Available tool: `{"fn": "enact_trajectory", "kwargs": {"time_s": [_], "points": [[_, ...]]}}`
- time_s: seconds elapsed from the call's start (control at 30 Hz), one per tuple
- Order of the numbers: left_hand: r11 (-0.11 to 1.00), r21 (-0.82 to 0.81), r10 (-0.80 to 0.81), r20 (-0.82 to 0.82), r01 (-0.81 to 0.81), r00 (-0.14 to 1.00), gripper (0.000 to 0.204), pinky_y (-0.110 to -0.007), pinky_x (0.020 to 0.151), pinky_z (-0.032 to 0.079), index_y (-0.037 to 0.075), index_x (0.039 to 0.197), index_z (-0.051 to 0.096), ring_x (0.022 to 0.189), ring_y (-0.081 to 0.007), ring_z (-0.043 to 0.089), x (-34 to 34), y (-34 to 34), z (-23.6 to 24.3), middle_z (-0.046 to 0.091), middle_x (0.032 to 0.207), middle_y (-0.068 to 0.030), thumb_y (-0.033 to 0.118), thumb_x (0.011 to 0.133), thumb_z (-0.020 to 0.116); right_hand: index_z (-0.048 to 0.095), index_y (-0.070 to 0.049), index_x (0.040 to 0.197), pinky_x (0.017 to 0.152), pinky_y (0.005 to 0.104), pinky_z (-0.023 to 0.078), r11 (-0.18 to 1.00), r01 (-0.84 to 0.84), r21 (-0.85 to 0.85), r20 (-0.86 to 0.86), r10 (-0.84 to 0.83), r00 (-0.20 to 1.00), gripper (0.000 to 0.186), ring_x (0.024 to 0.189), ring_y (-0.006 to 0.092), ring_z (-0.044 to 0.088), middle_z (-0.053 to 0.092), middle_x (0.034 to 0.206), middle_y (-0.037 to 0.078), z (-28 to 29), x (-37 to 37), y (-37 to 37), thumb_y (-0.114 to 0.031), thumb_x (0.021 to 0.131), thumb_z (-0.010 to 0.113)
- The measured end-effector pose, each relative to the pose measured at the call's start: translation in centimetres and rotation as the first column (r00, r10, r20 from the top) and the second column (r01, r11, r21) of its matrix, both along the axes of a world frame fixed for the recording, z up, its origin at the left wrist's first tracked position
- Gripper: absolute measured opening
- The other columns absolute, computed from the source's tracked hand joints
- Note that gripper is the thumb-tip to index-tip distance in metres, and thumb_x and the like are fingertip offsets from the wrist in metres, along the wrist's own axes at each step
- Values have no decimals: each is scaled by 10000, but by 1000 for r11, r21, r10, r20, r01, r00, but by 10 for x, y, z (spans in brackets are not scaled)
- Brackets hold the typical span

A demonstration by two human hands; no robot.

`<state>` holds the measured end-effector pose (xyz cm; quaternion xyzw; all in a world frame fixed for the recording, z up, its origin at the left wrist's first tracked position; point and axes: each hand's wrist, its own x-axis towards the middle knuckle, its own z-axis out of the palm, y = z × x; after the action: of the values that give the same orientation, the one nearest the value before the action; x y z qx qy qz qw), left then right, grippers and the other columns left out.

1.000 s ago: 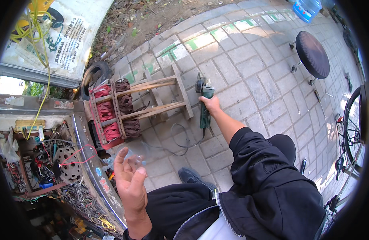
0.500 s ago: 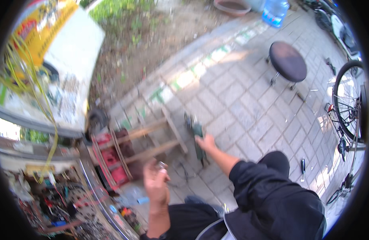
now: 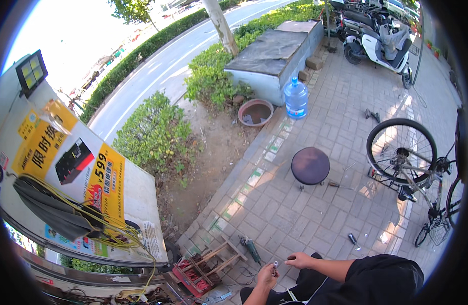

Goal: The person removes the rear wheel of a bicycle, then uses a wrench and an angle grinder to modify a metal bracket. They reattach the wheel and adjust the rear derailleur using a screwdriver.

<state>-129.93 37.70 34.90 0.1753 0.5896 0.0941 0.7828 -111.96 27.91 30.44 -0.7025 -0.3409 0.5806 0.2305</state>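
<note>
Strong daylight fills the scene; the sky far above and left of the fingers [image 3: 273,266] is blown out to white, and glare washes over the road [image 3: 157,71] there; sun patches and spoke shadows fall on the paving [image 3: 315,213] to the right of the fingers, under the bicycle wheel [image 3: 401,151]; the hands and paving are sharp; the fisheye bends straight edges toward a black rim, which crops every corner.

brick paving [image 3: 315,213] | hedge [image 3: 152,132] | round stool [image 3: 310,165] | sunlit
</note>
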Motion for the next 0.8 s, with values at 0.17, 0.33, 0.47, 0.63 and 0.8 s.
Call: {"fn": "enact_trajectory", "kwargs": {"time_s": [0.17, 0.33, 0.47, 0.63, 0.8], "points": [[901, 283, -370, 109, 327, 923, 293, -325, 694, 453, 14, 1260, 596, 737, -131, 510, 116, 25, 138, 559, 862, -25, 96, 991, 512, 691, -4, 1110, 759, 296, 539, 864, 503, -25, -473, -454, 755, 405, 852, 134, 643, 699, 969, 73, 180, 89, 3, -374, 958, 636], [764, 379, -624, 223, 523, 749, 346, -249, 741, 456, -4, 1340, 558, 793, -94, 522, 216, 45, 196, 594, 935, -16, 100, 1011, 521, 693, -3, 1082, 723, 310, 539, 762, 633, 138, -446, -523, 726, 346, 788, 133, 643, 697, 901, 66, 227, 154, -3, -322, 949, 670], [727, 397, -663, 197, 560, 722, 355, -295, 760, 477, -52, 1334, 525, 852, -142, 566, 278, 47, 209, 609, 992, -65, 38, 990, 523, 719, -4, 1014, 683, 284, 523, 653, 752, 90, -411, -664, 625, 307, 744, 117, 621, 684, 828, 43, 247, 196, 0, -297, 923, 709], [378, 581, -891, 17, 721, 453, 364, -292, 770, 497, -65, 1285, 574, 883, -163, 621, 364, 57, 197, 663, 1020, -88, 89, 956, 596, 723, 6, 961, 601, 266, 481, 441, 895, 71, -317, -840, 440, 257, 669, 111, 587, 659, 761, 42, 250, 265, -16, -242, 892, 736], [-379, 744, -849, -516, 550, 112, 356, -298, 738, 505, -15, 1202, 667, 831, -132, 644, 460, 63, 226, 705, 953, -63, 170, 899, 692, 713, 23, 912, 558, 262, 454, 93, 994, 62, -342, -933, 109, 236, 627, 103, 568, 643, 733, 42, 263, 326, -22, -212, 902, 722]]}}
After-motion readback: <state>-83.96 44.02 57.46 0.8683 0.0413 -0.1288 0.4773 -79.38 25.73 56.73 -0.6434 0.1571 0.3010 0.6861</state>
